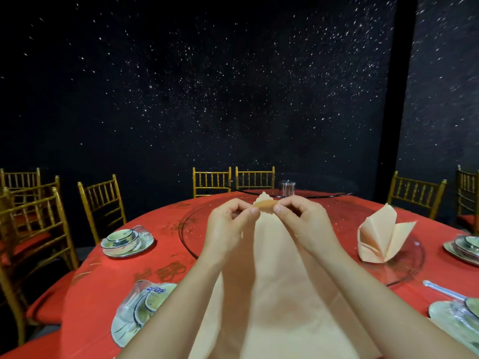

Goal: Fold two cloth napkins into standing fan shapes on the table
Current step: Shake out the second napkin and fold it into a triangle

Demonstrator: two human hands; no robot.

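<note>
A peach cloth napkin (pixel 269 275) stretches from the near table edge up toward the middle of the red table (pixel 108 278). Its far corner is folded over into a small rolled edge. My left hand (pixel 230 224) pinches that edge on its left side and my right hand (pixel 303 224) pinches it on the right, thumbs facing each other. Both hands hold the corner lifted above the cloth. A second peach napkin (pixel 381 237) stands folded in a pointed, fan-like shape at the right.
A glass turntable (pixel 194 237) lies beyond my hands, with a small clear jar (pixel 287 188) on another glass disc at the back. Wrapped dish sets lie at the left (pixel 127 242), the near left (pixel 140 307) and the right (pixel 461 247). Gold chairs (pixel 101 200) ring the table.
</note>
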